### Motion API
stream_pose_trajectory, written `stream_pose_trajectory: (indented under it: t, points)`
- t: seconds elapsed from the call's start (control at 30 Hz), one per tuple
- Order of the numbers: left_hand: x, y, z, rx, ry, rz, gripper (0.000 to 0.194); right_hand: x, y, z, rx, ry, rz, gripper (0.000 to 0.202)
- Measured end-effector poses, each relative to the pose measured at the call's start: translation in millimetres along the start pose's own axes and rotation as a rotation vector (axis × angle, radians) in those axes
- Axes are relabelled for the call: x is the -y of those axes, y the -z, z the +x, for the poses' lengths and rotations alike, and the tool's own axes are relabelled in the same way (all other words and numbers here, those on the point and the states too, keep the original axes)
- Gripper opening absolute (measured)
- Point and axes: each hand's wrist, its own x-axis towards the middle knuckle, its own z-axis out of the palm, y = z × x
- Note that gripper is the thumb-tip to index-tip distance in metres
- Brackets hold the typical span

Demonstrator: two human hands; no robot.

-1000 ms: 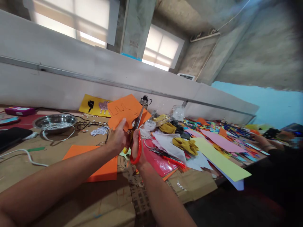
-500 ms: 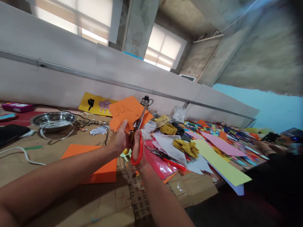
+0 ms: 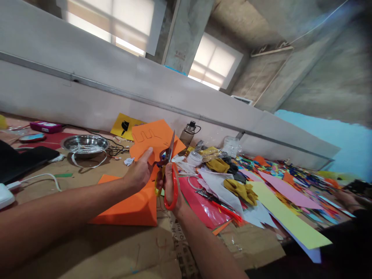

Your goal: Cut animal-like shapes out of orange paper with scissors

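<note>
Bowl (image 3: 84,140) holds cord (image 3: 88,149); right hand (image 3: 169,186), scissors (image 3: 175,176).

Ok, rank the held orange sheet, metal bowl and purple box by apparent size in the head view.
Largest to smallest:
1. Held orange sheet
2. Metal bowl
3. Purple box
</note>
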Motion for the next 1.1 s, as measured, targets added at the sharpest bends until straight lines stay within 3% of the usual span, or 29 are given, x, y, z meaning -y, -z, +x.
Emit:
stream_pose_trajectory:
  t: [0.2,0.4,0.83,1.1]
  points:
    - [-14.8,18.9,3.8,0.001,0.017,-0.008,0.029,-3.4,-6.1,0.8,0.08,-0.07,0.024,0.065]
    - [-23.1,25.1,7.0,-0.012,0.034,0.012,0.043,-8.4,-2.3,-1.2,0.113,-0.148,0.032,0.068]
    - [-48.5,17.6,11.4,-0.001,0.115,0.233,0.028,-7.0,9.6,-10.5,0.17,-0.119,-0.031,0.061]
    - [-39.4,23.5,14.9,0.012,0.096,0.22,0.034,-5.3,12.0,-10.3,0.11,-0.122,-0.052,0.05]
